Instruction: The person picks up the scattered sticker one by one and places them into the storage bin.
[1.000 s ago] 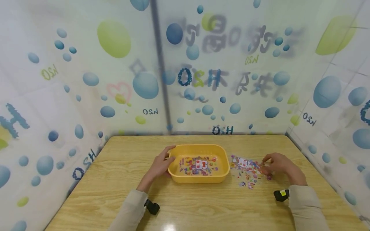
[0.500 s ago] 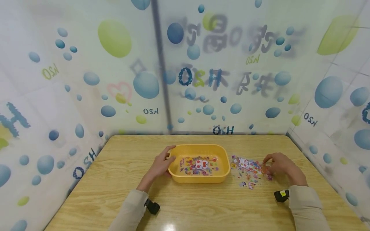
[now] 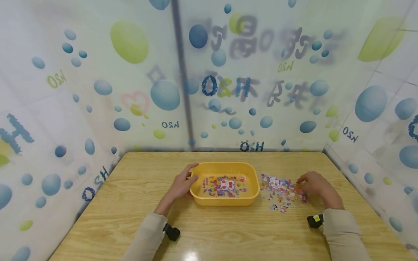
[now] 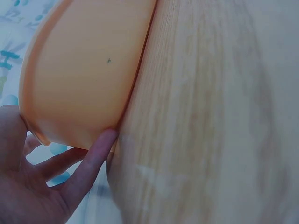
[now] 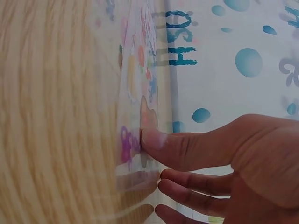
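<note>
A yellow plastic basin [image 3: 225, 202] sits near the middle of the table, with a colourful rabbit picture [image 3: 227, 185] and lettering on its floor. My left hand [image 3: 179, 185] grips the basin's left end. In the left wrist view its thumb lies at the rim and a finger reaches under the orange-looking wall [image 4: 88, 79]. To the right of the basin lies a clear sticker sheet [image 3: 277, 183] printed with small cartoon figures. My right hand [image 3: 316, 184] pinches its right end. The right wrist view shows the thumb [image 5: 187, 149] on the sheet's face, fingertips at the edge.
The wood-grain table [image 3: 209, 232] runs back to a curtain [image 3: 215, 119] with blue and green bubble prints, which also hangs along both sides. Small black cameras are strapped on both wrists, over beige sleeves [image 3: 343, 228].
The left hand and basin stay in place. My right wrist shifts very slightly left, with its fingers still at the sheet's right end.
</note>
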`<action>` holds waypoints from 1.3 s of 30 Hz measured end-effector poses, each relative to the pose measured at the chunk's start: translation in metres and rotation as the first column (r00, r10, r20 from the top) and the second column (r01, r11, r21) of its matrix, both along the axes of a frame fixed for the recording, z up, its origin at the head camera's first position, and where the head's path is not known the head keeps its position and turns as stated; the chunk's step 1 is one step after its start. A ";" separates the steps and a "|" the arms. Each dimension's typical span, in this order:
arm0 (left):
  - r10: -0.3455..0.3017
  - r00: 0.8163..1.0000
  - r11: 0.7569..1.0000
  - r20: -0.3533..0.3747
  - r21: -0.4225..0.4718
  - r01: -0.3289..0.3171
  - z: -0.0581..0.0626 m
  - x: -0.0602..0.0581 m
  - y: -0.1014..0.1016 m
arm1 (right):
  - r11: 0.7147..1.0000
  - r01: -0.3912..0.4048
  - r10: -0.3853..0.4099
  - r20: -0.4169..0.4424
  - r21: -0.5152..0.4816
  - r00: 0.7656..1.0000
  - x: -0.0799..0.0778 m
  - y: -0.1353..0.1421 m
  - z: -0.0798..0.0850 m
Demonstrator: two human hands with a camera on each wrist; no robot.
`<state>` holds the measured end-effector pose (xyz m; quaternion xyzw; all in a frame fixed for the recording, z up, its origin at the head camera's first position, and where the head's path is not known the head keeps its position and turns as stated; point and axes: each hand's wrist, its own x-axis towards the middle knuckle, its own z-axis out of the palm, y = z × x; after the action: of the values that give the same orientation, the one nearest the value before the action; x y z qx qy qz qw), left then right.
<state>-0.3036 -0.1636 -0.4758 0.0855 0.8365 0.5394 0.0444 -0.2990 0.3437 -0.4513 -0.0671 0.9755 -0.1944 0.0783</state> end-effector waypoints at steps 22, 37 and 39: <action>-0.008 1.000 1.000 0.010 0.002 0.008 0.001 0.000 0.000 | 0.992 0.105 -0.110 -0.081 -0.070 0.991 0.002 -0.001 -0.004; 0.010 1.000 1.000 0.011 0.012 -0.010 0.000 -0.002 0.001 | 0.942 0.118 -0.168 -0.136 -0.315 0.976 0.005 0.006 -0.006; 0.009 1.000 1.000 0.015 0.012 -0.009 0.000 -0.002 0.000 | 0.937 0.116 -0.167 -0.132 -0.328 0.977 0.006 0.006 -0.006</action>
<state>-0.3052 -0.1632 -0.4759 0.0780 0.8331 0.5455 0.0475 -0.2932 0.3493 -0.4572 -0.0237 0.9366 -0.3486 -0.0254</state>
